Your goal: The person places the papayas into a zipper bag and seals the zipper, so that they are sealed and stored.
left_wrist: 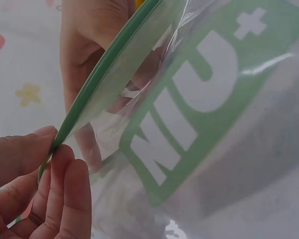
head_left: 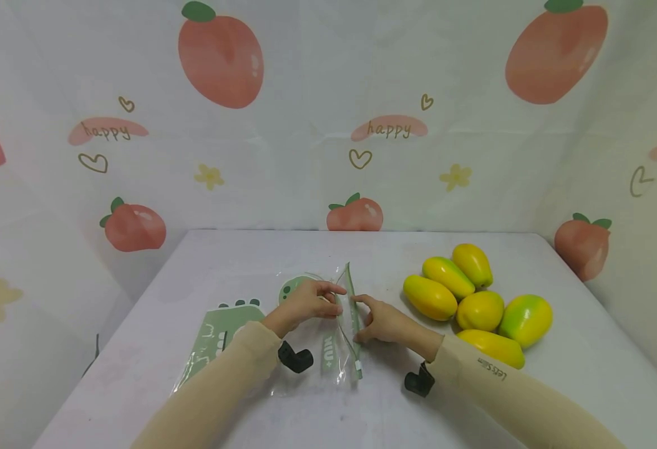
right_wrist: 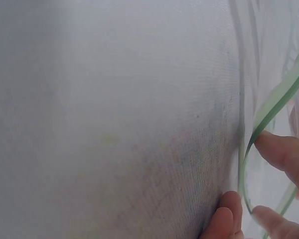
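Note:
A clear zip bag [head_left: 328, 362] with green print and a green zip edge lies on the table, its mouth raised and parted between both hands. The left hand [head_left: 304, 302] pinches one green lip between thumb and fingers, seen close in the left wrist view beside a white-lettered label [left_wrist: 189, 99]. From the right, the right hand [head_left: 389, 321] holds the opposite side of the mouth, thumb and forefinger apart along the edge. Its fingertips [right_wrist: 276, 147] meet the green strip in the right wrist view. A slider [head_left: 359, 366] sits at the near end of the zip.
Several yellow-green mangoes [head_left: 480, 310] lie grouped to the right of the right hand. A larger green printed part [head_left: 216, 333] of the clear plastic spreads left under the left forearm. Behind the table [head_left: 575, 374] hangs a peach-patterned cloth [head_left: 283, 162].

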Motion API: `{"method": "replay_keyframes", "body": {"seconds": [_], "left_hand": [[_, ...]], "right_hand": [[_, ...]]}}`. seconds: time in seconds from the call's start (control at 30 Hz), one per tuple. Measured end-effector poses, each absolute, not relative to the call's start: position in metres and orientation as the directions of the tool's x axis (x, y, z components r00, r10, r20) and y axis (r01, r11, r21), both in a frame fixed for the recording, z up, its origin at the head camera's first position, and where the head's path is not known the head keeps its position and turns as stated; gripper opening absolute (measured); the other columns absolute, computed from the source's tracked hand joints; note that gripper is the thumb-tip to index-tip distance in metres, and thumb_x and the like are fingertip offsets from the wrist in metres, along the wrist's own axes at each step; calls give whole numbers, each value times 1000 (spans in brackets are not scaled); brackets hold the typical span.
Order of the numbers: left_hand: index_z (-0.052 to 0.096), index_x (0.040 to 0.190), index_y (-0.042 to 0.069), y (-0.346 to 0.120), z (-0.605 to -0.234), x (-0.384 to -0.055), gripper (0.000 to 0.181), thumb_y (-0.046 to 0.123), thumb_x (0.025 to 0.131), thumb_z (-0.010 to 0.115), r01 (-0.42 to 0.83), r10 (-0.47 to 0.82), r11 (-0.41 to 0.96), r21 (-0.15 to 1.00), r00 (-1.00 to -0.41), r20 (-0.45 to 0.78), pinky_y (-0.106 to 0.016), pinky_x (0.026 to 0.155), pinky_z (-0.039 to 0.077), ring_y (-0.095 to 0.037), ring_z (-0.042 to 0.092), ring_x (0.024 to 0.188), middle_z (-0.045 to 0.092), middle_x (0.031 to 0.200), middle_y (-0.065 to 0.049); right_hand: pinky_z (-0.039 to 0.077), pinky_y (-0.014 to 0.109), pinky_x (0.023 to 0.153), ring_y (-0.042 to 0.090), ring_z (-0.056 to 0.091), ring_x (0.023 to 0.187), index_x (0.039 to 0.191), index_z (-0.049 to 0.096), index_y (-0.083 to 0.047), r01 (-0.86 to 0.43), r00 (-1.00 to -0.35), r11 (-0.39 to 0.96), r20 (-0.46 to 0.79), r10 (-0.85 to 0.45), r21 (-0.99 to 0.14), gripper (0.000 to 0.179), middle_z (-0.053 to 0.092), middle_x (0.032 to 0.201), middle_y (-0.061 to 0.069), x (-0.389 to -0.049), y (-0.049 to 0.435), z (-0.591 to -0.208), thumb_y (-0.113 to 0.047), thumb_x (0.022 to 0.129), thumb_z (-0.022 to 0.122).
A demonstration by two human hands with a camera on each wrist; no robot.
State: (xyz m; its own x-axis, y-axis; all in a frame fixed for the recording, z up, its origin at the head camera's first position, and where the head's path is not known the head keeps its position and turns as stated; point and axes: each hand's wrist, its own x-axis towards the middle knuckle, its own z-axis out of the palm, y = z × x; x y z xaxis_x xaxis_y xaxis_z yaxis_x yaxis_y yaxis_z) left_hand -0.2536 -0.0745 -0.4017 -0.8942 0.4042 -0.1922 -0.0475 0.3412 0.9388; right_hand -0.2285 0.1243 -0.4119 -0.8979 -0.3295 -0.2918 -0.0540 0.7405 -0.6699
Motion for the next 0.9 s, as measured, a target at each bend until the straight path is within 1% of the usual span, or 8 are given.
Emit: {"method": "replay_keyframes", "body": {"seconds": [0.2, 0.43, 0.7, 0.9], "left_hand": [[63, 121, -4, -74, -400, -253, 41, -1, 81, 73, -36, 420, 341, 939, -888, -186, -31, 76, 58, -10, 60, 73, 54, 86, -4], [63, 121, -4, -74, -401, -254, 41, -1, 81, 73, -21, 431, 351, 936, -884, -182, -31, 76, 58, -11, 60, 73, 54, 84, -3], [63, 120, -4, -75, -402, -255, 41, -2, 80, 73, -2, 444, 360, 933, -879, -173, -31, 76, 58, -12, 59, 73, 54, 82, -3], [63, 120, -5, -74, -400, -253, 42, -3, 80, 72, -4, 447, 359, 933, -877, -176, -30, 76, 58, -12, 58, 73, 53, 82, -3]], "right_hand": [[44, 27, 64, 16, 52, 70, 145, 41, -19, -41, -895, 746, -307, -323, -664, 81, 58, 79, 4, -229, 125, -412, -17, 75, 82], [42, 25, 60, 15, 51, 66, 144, 41, -19, -40, -898, 738, -301, -322, -673, 81, 57, 75, 4, -228, 125, -409, -16, 75, 83], [41, 25, 61, 15, 50, 67, 145, 41, -19, -39, -897, 746, -305, -319, -665, 81, 57, 77, 4, -226, 124, -407, -17, 76, 82], [44, 26, 61, 15, 53, 67, 145, 40, -21, -39, -895, 738, -305, -326, -673, 81, 59, 78, 3, -229, 126, -408, -20, 76, 82]]}}
